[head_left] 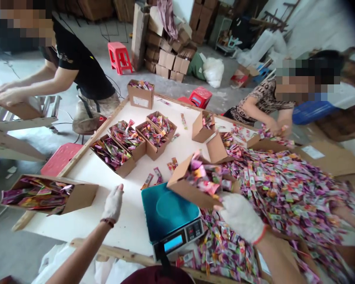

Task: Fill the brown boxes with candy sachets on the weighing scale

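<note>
My right hand (241, 217), in a white glove, grips the near edge of a brown cardboard box (185, 185) full of colourful sachets, holding it tilted just above the teal scale (168, 215). My left hand (114, 203), also gloved, hovers above the white table (106, 173), fingers together and stretched toward another sachet-filled cardboard box (79, 196) that juts over the table's left edge. It holds nothing. A big heap of colourful sachets (284, 189) covers the table's right side.
Several filled boxes (127, 144) stand in a row mid-table, others (140, 94) further back. A person in black (77, 67) bends at the left; another person (266, 106) works at the far right. Red stools (120, 57) and stacked cartons (165, 43) stand behind.
</note>
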{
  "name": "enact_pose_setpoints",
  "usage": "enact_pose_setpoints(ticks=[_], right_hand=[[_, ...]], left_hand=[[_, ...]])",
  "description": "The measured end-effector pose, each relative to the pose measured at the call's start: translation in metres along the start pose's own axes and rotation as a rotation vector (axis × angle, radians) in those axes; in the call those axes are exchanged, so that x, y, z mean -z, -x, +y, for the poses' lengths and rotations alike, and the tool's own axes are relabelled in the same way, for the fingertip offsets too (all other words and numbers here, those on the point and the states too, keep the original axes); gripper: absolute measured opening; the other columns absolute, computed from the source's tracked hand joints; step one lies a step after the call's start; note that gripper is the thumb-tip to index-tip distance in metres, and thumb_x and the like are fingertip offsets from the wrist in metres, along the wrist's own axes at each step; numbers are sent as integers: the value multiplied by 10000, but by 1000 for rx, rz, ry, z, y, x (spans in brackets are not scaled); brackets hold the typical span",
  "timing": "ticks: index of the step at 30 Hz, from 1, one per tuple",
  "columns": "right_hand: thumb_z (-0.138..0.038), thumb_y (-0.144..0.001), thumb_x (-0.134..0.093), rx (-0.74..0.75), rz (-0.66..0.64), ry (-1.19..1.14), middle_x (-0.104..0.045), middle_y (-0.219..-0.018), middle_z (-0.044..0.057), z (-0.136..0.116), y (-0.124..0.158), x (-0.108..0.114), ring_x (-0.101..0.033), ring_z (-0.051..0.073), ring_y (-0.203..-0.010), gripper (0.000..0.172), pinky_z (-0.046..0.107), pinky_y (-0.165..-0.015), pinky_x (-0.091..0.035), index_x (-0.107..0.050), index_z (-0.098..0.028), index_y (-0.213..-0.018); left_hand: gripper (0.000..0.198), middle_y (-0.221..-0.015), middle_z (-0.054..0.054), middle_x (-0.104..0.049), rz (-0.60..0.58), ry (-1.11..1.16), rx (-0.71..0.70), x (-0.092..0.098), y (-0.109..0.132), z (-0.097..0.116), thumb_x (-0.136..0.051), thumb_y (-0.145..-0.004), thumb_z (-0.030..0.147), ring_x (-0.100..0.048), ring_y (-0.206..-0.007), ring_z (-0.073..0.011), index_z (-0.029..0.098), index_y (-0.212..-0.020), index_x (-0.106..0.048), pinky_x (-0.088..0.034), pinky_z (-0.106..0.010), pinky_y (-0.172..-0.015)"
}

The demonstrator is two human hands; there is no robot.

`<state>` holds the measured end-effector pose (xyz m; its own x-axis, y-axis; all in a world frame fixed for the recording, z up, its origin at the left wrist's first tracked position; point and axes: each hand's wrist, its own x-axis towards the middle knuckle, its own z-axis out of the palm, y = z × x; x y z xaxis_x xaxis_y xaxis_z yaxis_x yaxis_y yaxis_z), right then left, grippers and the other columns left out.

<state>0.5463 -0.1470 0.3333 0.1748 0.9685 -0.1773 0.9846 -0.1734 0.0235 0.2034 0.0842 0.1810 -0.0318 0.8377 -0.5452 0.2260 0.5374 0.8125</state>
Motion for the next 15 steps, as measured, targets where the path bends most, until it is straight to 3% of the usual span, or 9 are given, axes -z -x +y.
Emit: enact_pose_setpoints(ticks=[4, 6, 8, 11, 15], right_hand=[[-141, -878, -566, 120, -207, -103, -746, -1010, 110, -69, 16, -17, -678, 232, -959, 219, 347, -858, -485, -730, -164, -1021], [-157, -880, -580, 157, -269, -198, -746, -1026, 99, -82, 17, -15, -676, 240, -1000, 217, 358, -879, -498, -728, -178, -1037], [-245, -910, -601, 143, -202, -418, -744, -1088, 76, -72, 14, -5, -674, 227, -1045, 249, 348, -922, -508, -713, -205, -1129], [-320, -972, -530, 2, -55, -755, -747, -1092, 44, -29, -12, 4, -690, 184, -999, 293, 308, -921, -530, -695, -218, -1191], [-254, -955, -554, -126, -65, -664, -743, -1002, 60, 11, -83, -26, -682, 181, -915, 226, 322, -877, -551, -734, -175, -1066]], left_hand=[[587, -1413, -129, -611, -241, 130, -133, -17, 67, -1, -666, -839, 551, -493, -1387, -358, 228, -1328, -643, -489, -442, -1085], [693, -1491, -123, -560, -403, 129, -183, -25, 93, -2, -742, -793, 529, -432, -1444, -365, 228, -1403, -607, -424, -444, -1160], [746, -1551, -111, -504, -497, 96, -227, -31, 111, -6, -738, -805, 542, -377, -1487, -348, 220, -1456, -568, -317, -441, -1237], [738, -1598, -112, -443, -476, 101, -289, -34, 125, -15, -610, -888, 612, -346, -1508, -326, 203, -1497, -524, -229, -455, -1273], [783, -1620, -141, -400, -337, 183, -283, -18, 133, -23, -528, -909, 667, -417, -1463, -335, 206, -1539, -461, -325, -493, -1219]])
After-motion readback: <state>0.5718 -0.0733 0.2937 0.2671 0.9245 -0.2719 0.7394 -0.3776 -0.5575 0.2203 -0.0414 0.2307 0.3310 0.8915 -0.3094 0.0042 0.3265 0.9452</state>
